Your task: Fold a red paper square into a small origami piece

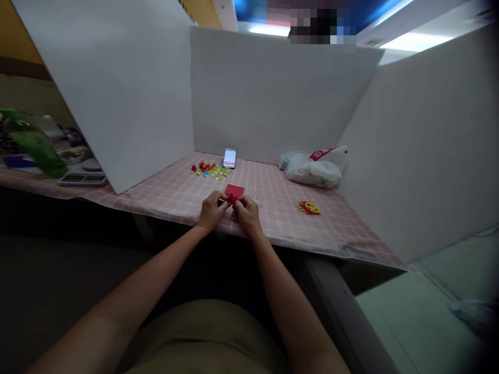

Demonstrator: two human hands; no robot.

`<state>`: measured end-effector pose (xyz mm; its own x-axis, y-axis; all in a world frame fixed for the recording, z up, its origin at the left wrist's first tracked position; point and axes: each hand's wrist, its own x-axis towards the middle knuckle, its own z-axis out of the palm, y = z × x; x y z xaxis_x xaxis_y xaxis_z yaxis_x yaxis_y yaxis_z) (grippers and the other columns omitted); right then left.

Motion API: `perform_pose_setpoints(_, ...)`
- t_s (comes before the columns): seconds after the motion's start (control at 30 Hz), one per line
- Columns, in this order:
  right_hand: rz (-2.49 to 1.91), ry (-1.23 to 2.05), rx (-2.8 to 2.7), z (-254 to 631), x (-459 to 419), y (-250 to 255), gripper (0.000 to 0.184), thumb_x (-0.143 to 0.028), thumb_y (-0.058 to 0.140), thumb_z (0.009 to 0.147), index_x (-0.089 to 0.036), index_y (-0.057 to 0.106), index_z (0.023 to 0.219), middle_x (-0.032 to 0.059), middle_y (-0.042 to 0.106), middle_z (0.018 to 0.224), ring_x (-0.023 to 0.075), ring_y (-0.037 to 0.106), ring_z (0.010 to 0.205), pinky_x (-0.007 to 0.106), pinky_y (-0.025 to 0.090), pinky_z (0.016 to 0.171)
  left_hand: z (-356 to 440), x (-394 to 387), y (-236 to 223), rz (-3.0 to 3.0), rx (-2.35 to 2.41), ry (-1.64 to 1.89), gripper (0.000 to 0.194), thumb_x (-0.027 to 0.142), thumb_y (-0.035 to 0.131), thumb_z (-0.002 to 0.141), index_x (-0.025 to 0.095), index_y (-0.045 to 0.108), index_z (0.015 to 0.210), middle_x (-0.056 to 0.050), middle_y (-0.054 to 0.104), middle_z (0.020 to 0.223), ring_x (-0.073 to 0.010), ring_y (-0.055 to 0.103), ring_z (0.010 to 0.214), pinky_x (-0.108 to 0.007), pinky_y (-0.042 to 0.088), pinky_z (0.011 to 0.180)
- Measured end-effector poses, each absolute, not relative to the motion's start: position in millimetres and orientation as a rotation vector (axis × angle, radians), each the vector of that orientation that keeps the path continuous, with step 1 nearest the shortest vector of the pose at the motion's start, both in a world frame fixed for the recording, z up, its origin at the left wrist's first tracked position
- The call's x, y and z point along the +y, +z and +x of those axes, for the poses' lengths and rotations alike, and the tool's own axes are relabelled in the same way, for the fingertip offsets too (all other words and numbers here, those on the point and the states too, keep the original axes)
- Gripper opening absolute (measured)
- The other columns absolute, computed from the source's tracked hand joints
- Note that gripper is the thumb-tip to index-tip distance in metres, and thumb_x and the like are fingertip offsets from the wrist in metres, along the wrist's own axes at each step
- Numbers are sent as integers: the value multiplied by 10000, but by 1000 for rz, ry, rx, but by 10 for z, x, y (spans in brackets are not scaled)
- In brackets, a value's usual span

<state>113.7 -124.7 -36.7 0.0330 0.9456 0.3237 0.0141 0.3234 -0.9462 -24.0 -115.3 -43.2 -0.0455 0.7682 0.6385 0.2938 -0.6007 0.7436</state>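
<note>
Between my two hands, close to the table's front edge, is a small piece of folded red paper [233, 199]. My left hand [213, 209] pinches its left side with thumb and fingers. On the opposite side my right hand [246, 212] is closed on the same paper. Just behind it a flat red paper sheet [235, 190] lies on the table. Farther back sits a loose group of small folded paper pieces [212, 170] in red, orange, yellow and blue. The exact folds in the held paper are too small to make out.
White panels [268, 93] enclose the pink checked table [268, 182] on three sides. A phone [230, 158] leans at the back. To the right are a white plastic bag [317, 170] and yellow and red cut-out shapes [309, 208]. Outside the left panel stand a green bottle [37, 148] and a scale [82, 179].
</note>
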Motion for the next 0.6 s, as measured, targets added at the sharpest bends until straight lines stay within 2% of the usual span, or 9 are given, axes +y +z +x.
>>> perform_pose_setpoints(0.23, -968, 833, -1379, 1148, -1268, -347, 228, -429, 549, 857, -216, 575, 778, -29, 590, 613, 133, 539, 483, 261, 435, 499, -212, -1206, -426, 2003, 1180, 1685, 128, 73, 636, 824, 199, 656, 822, -15, 672, 821, -166, 630, 751, -296, 496, 739)
perform_pose_setpoints(0.43, -979, 714, -1398, 1162, -1271, -317, 163, -355, 637, 801, -201, 617, 754, 0, 616, 732, 143, 562, 613, 276, 445, 615, -220, -1207, -424, 2030, 1176, 1657, 103, 97, 630, 844, 196, 656, 841, -21, 683, 833, -167, 645, 759, -289, 498, 729)
perform_pose_setpoints(0.6, -997, 733, -1438, 1160, -1299, -296, 152, -320, 596, 821, -207, 625, 724, -23, 583, 609, 145, 542, 553, 278, 441, 601, -223, -1212, -407, 2011, 1184, 1634, 73, 132, 624, 851, 195, 653, 830, -24, 679, 817, -172, 647, 759, -288, 498, 719)
